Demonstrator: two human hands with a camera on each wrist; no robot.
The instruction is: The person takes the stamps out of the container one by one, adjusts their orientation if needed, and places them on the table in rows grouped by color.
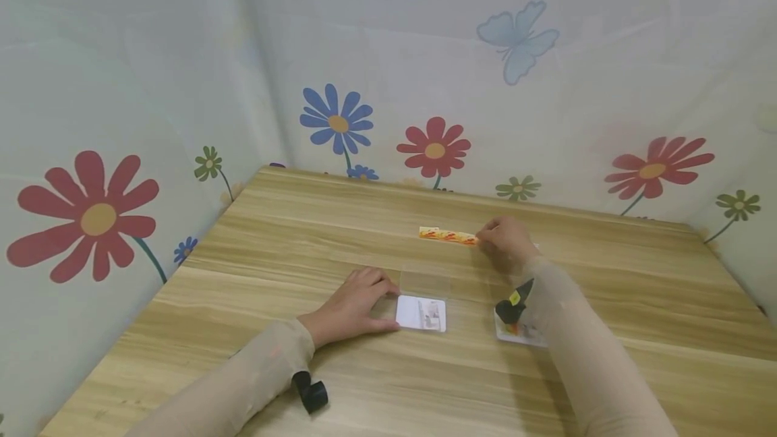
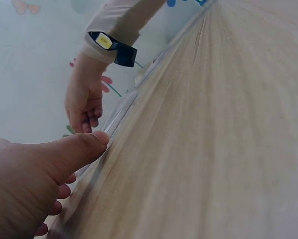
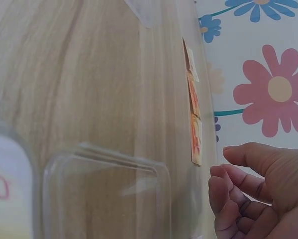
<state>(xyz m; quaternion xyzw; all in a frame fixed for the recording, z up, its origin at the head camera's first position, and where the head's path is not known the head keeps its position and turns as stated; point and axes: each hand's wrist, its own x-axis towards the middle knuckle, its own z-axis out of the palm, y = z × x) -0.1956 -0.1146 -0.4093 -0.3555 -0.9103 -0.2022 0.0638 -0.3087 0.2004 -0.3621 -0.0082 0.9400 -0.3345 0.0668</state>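
A clear case (image 1: 421, 313) with white contents lies on the wooden table, its transparent lid (image 1: 425, 280) folded out behind. My left hand (image 1: 358, 305) rests at its left edge, thumb and fingers spread and touching it; the thumb (image 2: 79, 152) lies along the edge in the left wrist view. Further back is a row of flat orange and yellow pieces (image 1: 448, 235). My right hand (image 1: 506, 238) is at the row's right end, fingers bent. In the right wrist view, thumb and fingers of this hand (image 3: 258, 189) stand slightly apart, beside the pieces (image 3: 194, 99), with nothing visible between them.
A second clear case (image 1: 516, 337) with coloured contents lies under my right forearm, partly hidden; its transparent lid (image 3: 106, 162) shows in the right wrist view. The wooden table (image 1: 273, 221) meets a curtain (image 1: 394, 32) printed with flowers at its back and left edges.
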